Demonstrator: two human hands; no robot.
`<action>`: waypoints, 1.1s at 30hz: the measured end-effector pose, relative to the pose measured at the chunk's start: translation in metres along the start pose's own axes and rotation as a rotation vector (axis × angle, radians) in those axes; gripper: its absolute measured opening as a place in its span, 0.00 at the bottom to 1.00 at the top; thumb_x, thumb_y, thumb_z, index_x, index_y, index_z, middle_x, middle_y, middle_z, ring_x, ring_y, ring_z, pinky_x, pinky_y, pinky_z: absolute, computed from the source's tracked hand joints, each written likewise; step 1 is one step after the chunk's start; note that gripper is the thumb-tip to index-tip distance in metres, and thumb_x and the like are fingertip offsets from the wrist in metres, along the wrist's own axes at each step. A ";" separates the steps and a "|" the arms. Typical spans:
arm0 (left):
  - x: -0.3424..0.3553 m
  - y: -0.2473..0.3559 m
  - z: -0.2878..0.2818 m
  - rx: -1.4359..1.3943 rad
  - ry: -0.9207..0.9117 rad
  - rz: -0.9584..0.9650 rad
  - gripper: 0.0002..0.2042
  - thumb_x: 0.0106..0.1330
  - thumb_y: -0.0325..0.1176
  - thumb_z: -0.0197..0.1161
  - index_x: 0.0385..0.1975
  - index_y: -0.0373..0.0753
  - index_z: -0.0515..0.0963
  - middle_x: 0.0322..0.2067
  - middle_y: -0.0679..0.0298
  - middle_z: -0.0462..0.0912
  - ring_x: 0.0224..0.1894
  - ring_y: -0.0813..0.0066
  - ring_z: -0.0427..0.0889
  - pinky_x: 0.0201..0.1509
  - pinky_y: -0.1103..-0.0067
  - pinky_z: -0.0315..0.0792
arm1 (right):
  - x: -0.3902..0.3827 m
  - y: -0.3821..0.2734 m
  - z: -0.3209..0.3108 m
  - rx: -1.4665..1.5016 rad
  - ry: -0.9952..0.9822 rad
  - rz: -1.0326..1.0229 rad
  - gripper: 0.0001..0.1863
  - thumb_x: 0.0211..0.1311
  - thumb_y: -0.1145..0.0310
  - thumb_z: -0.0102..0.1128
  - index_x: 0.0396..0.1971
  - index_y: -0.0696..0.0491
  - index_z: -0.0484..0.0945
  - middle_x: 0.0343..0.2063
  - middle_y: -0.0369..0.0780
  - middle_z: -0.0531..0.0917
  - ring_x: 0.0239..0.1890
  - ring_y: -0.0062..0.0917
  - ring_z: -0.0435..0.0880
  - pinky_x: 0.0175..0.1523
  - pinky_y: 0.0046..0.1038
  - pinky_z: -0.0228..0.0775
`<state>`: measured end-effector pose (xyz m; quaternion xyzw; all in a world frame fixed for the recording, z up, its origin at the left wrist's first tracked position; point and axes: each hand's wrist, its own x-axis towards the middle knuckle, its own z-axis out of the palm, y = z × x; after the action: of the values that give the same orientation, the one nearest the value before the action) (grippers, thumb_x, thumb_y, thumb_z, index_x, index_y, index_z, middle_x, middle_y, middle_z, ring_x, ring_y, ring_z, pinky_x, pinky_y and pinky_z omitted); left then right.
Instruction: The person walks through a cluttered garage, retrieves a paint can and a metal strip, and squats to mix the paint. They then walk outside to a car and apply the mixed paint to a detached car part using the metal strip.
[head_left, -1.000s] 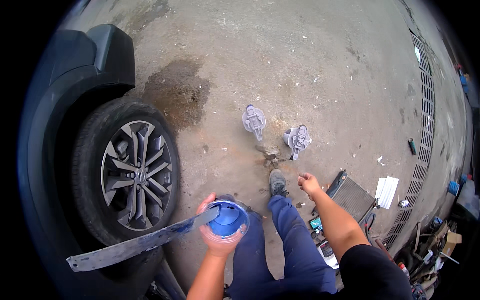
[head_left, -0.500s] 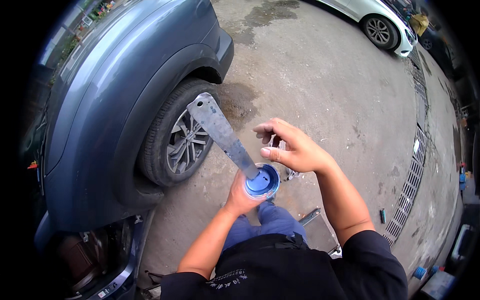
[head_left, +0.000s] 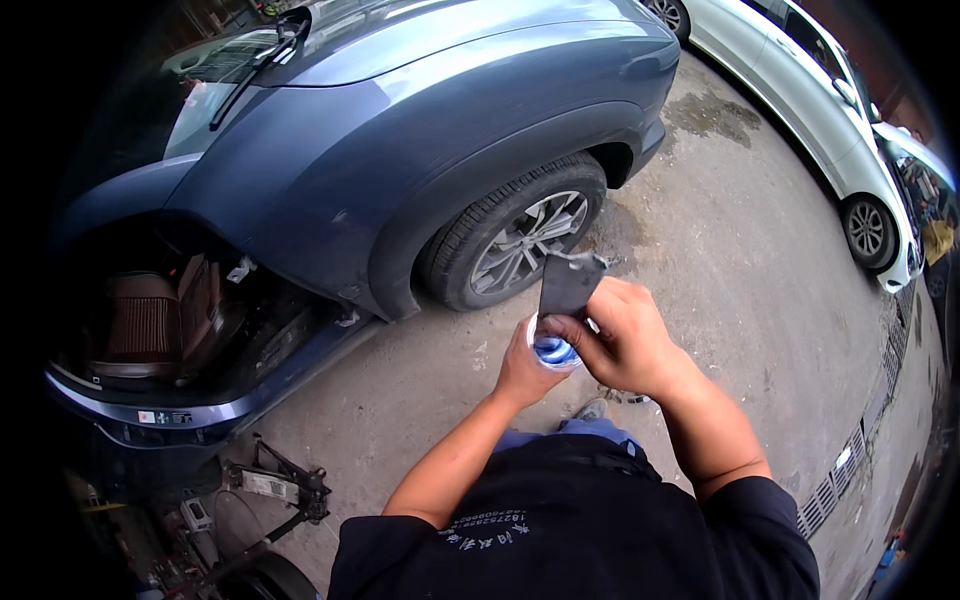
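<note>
In front of my body, my left hand [head_left: 520,372] is wrapped around a clear cup of blue paint [head_left: 556,350]. A flat grey metal stirring paddle [head_left: 570,284] stands nearly upright in the cup, its lower end hidden by the rim and my fingers. Closed on the paddle just above the cup is my right hand [head_left: 635,340], the thumb pressed to its flat face. Beyond both hands is the front wheel [head_left: 530,242] of a blue-grey car [head_left: 400,150].
The car's doorway at left shows a brown seat [head_left: 150,322]. Below it, a floor jack [head_left: 285,487] lies on the concrete [head_left: 390,400]. A white car [head_left: 800,85] is parked at the far right, and a drain grate [head_left: 838,480] crosses the ground at right.
My right hand, open beside the paddle before, has closed on it. The paddle stands more upright. My view has swung left, bringing in more of the blue-grey car and its doorway.
</note>
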<state>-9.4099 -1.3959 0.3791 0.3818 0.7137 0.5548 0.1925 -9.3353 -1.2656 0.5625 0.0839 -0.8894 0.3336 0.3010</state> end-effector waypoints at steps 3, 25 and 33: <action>-0.025 -0.011 -0.050 0.038 0.122 0.052 0.36 0.41 0.31 0.75 0.54 0.37 0.66 0.47 0.54 0.75 0.52 0.57 0.75 0.56 0.68 0.69 | -0.006 -0.020 0.022 0.019 -0.069 -0.028 0.06 0.51 0.75 0.65 0.29 0.57 0.77 0.22 0.42 0.78 0.26 0.39 0.78 0.29 0.33 0.69; -0.052 -0.007 -0.149 -0.123 0.013 0.045 0.34 0.41 0.31 0.77 0.52 0.37 0.69 0.47 0.56 0.78 0.51 0.63 0.78 0.55 0.71 0.71 | 0.015 -0.033 0.042 0.285 -0.063 0.165 0.07 0.56 0.73 0.64 0.32 0.58 0.78 0.29 0.42 0.82 0.33 0.32 0.83 0.39 0.29 0.72; -0.038 0.004 -0.132 -0.053 -0.030 0.037 0.36 0.38 0.30 0.78 0.52 0.37 0.69 0.48 0.56 0.78 0.52 0.62 0.78 0.55 0.70 0.71 | 0.018 -0.026 0.026 0.309 -0.209 -0.039 0.05 0.57 0.75 0.63 0.31 0.58 0.76 0.26 0.40 0.80 0.31 0.28 0.80 0.37 0.30 0.72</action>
<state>-9.4761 -1.5096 0.4183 0.3981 0.6884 0.5713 0.2029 -9.3529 -1.3014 0.5720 0.1806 -0.8522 0.4499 0.1970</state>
